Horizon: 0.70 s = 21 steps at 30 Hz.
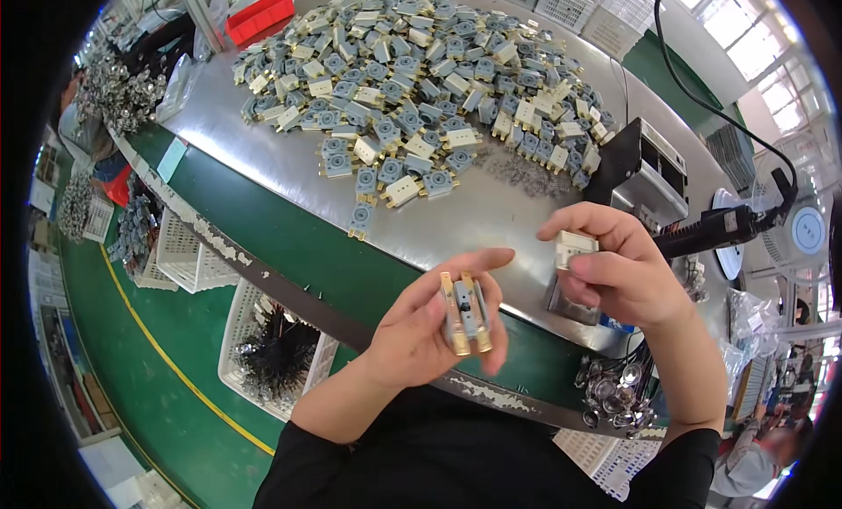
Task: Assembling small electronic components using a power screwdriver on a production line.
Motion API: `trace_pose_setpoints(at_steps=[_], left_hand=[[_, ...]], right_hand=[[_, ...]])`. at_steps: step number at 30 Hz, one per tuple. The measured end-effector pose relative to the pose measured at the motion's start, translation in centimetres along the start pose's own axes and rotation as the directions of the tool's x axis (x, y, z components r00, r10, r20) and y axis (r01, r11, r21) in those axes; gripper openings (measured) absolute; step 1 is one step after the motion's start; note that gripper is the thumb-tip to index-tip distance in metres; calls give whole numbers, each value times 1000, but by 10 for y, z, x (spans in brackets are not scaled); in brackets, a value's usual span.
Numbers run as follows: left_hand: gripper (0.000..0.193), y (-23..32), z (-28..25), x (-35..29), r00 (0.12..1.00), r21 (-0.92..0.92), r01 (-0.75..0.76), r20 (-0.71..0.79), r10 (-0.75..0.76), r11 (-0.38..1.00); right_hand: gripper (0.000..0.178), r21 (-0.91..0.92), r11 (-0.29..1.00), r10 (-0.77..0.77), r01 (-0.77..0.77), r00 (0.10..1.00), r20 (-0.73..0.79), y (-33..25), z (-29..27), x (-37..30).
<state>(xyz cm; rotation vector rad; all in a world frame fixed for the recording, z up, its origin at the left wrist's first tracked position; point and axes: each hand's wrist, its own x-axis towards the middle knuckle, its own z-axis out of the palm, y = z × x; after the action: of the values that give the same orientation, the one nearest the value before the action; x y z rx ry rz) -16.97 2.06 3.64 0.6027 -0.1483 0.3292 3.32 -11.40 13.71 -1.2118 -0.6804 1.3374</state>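
While my black sleeves filled the lower edge, I saw my left hand curled around a small grey block with brass prongs, thumb across its top and fingers wrapped beneath, holding it upright in front of my chest. My right hand sat just beside it, a little farther out, pinching a cream plastic piece between thumb and forefinger over the near edge of the steel table. The two parts were near each other but apart. To do this well, I judged I should keep the block steady, turn the cream piece square to it, and press straight rather than at a slant, so the prongs did not bend. Under the table edge a white basket held dark wiry parts, and shiny round fittings hung by my right wrist. Farther out stood a black-handled tool, then a wide heap of grey and cream parts, with a red tray beyond.
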Motion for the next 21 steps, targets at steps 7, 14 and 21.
trace_pose_setpoints(at_steps=[7, 14, 21], left_hand=[[67, -11, 30, -5, 992, -579, 100, -7, -128, 809], [52, -26, 50, -11, 944, -564, 20, -260, -201, 825], [50, -38, 60, -11, 934, -523, 17, -295, -199, 852]], right_hand=[[33, 274, 952, -148, 134, 989, 30, 2, 14, -42], [23, 248, 959, -107, 136, 986, -127, 13, 2, -51], [51, 406, 908, -51, 104, 989, -139, 13, -1, -59]])
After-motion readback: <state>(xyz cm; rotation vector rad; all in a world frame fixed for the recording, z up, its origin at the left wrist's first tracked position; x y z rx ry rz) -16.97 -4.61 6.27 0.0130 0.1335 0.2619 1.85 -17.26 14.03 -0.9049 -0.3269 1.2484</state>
